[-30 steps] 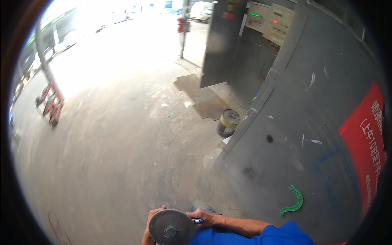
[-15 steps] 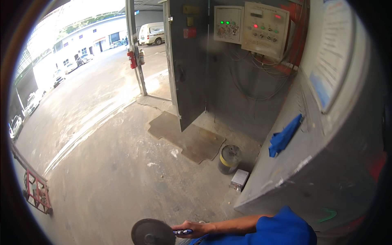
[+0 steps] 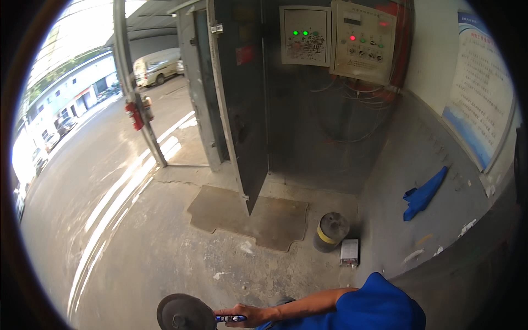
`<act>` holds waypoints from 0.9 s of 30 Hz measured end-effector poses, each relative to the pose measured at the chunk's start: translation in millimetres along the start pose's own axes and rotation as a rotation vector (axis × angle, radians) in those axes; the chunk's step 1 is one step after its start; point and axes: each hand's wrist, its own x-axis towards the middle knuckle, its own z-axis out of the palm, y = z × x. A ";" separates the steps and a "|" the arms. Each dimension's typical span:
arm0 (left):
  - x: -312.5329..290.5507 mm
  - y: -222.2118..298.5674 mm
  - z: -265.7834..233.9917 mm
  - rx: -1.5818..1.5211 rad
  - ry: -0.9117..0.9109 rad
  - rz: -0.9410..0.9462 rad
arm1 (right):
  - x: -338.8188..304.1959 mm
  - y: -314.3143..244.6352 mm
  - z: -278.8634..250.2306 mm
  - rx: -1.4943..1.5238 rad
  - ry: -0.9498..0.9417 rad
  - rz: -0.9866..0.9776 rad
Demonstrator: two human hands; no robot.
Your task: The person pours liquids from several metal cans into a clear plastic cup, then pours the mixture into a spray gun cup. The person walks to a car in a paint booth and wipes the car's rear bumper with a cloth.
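My right hand (image 3: 243,316) reaches in from the right at the lower edge, with a bare forearm and a blue sleeve (image 3: 379,305). Its fingers are closed around a slim blue-and-silver handle (image 3: 230,318). At the left end of this handle is a dark, round disc (image 3: 186,312) with a raised hub in its middle. Whether the handle joins the disc is too small to tell. The disc's lower rim is cut off by the picture edge. My left hand does not show.
A grey metal door (image 3: 239,104) stands ajar over a floor mat (image 3: 275,217). A dark canister with a yellow band (image 3: 326,236) and a small box (image 3: 349,252) sit by the right wall. A blue cloth (image 3: 423,195) hangs there. Control boxes (image 3: 363,41) and a fire extinguisher (image 3: 133,115) are farther off.
The head view has turned and tilted, so the doorway lies lower and more to the left. My right hand, the handle and the disc have shifted slightly left in the picture.
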 end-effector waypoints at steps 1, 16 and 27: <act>30.0 14.7 -9.5 0.014 -0.021 0.010 | 21.1 -0.3 -11.3 0.001 0.063 -0.017; 410.2 113.5 -160.4 0.021 0.009 0.052 | 388.3 134.8 -202.3 -0.026 0.305 0.022; 702.8 200.6 -194.7 0.020 -0.044 0.177 | 590.1 167.2 -379.2 -0.040 0.517 0.185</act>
